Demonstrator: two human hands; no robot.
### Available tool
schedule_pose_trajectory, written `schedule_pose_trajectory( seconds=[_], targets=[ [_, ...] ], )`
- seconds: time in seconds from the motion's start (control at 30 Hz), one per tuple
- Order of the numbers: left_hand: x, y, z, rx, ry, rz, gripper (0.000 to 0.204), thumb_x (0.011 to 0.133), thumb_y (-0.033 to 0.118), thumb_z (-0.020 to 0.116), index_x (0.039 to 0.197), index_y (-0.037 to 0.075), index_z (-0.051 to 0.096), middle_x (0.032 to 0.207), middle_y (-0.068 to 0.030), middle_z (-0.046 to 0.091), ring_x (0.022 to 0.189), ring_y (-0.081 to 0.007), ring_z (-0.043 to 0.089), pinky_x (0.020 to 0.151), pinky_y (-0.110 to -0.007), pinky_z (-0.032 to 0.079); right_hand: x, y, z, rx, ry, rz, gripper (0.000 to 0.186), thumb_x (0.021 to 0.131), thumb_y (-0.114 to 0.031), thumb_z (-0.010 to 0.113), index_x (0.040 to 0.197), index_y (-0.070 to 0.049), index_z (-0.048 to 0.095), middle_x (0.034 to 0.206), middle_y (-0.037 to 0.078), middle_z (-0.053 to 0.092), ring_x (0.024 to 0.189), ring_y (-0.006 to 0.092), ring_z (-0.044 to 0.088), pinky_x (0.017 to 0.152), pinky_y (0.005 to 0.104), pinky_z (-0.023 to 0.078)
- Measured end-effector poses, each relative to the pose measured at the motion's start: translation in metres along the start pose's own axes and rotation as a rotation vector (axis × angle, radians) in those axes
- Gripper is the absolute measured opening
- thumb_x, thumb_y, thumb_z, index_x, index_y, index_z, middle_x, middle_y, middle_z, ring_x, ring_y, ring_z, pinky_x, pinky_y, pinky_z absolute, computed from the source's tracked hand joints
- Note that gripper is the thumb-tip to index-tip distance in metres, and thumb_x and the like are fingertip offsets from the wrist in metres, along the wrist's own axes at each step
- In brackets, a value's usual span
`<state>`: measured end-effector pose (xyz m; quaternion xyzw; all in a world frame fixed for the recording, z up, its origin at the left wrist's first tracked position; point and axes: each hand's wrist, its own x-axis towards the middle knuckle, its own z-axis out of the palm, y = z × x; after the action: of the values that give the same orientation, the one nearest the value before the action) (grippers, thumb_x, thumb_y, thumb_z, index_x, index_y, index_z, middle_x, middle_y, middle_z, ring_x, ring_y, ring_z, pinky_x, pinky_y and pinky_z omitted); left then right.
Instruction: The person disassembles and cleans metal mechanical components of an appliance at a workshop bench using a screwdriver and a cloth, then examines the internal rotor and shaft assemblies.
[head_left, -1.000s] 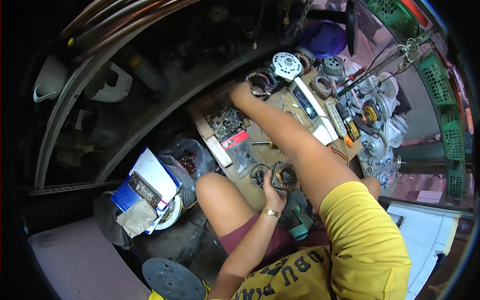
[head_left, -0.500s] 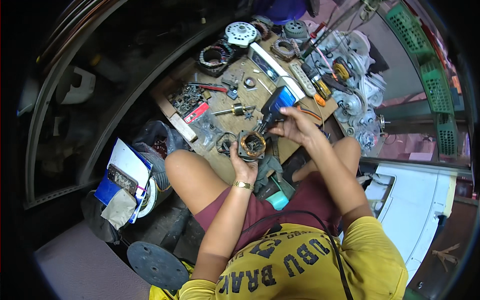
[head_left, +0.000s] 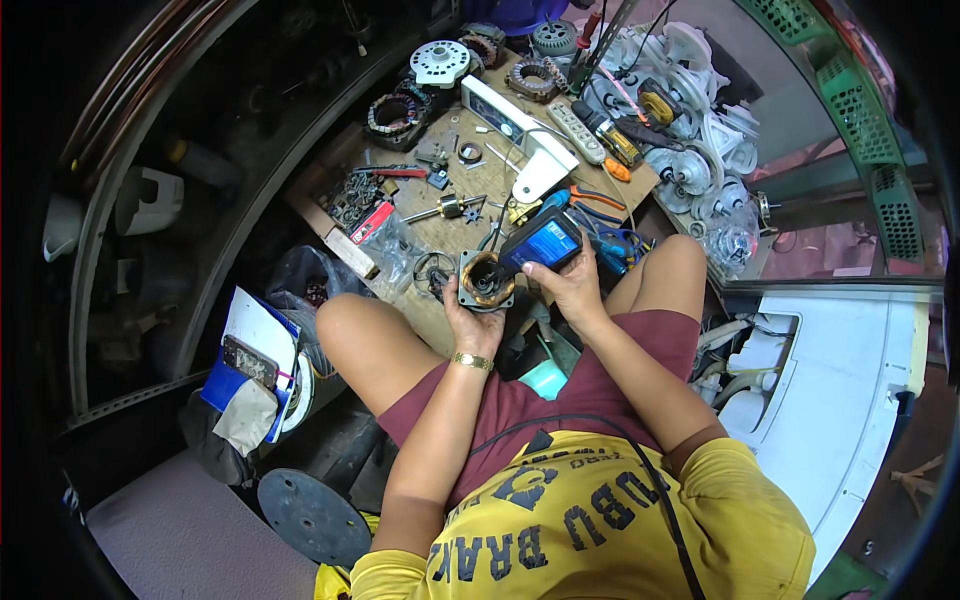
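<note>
Our left hand holds a square-framed, copper-wound metal stator, its opening facing up. Just right of it, our right hand grips a blue-and-black boxy container, its long axis slanting near-left toward that opening; whether they touch, we cannot tell.

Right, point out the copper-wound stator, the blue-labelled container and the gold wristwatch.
Copper-wound stator [head_left: 484, 297], head view: lower winding.
Blue-labelled container [head_left: 546, 245], head view: label.
Gold wristwatch [head_left: 473, 361], head view: band.

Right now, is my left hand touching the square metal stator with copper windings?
Touching: the head view shows the left hand gripping the stator at lower left.
</note>
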<state>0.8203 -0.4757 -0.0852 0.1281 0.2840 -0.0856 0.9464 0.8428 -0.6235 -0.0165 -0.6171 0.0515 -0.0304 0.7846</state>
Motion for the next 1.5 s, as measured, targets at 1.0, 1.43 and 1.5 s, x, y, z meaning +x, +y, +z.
schedule_pose_trajectory(
  seconds=[1.0,1.43,1.5],
  targets=[
    [-0.004,0.003,0.001,-0.029,-0.026,0.001,0.05,0.096,0.049,0.053,0.127,0.01,0.061,0.122,-0.0074,0.067,0.11,-0.0233,0.065,0.097,-0.042,0.053,-0.011,-0.009,0.021,-0.322,-0.071,-0.206,0.055,0.074,-0.001,0.084,0.118,-0.001,0.05,0.104,0.01,0.068,0.099,0.0144,0.065,0.092,0.0324,0.052],
    [-0.004,0.003,0.0,-0.034,-0.01,-0.002,0.051,0.095,0.049,0.055,0.126,0.01,0.062,0.122,-0.008,0.067,0.11,-0.024,0.065,0.097,-0.042,0.053,-0.016,-0.016,0.024,-0.304,-0.079,-0.224,0.057,0.074,0.002,0.083,0.118,0.0,0.048,0.104,0.009,0.066,0.1,0.0144,0.064,0.091,0.0318,0.052],
    [-0.005,0.004,-0.001,-0.036,-0.022,-0.005,0.051,0.095,0.049,0.055,0.126,0.01,0.062,0.122,-0.0081,0.067,0.11,-0.0242,0.065,0.097,-0.043,0.053,-0.016,-0.018,0.023,-0.357,-0.08,-0.198,0.057,0.075,0.003,0.083,0.119,0.0,0.048,0.105,0.009,0.065,0.102,0.0147,0.063,0.092,0.0323,0.052]
  ],
)
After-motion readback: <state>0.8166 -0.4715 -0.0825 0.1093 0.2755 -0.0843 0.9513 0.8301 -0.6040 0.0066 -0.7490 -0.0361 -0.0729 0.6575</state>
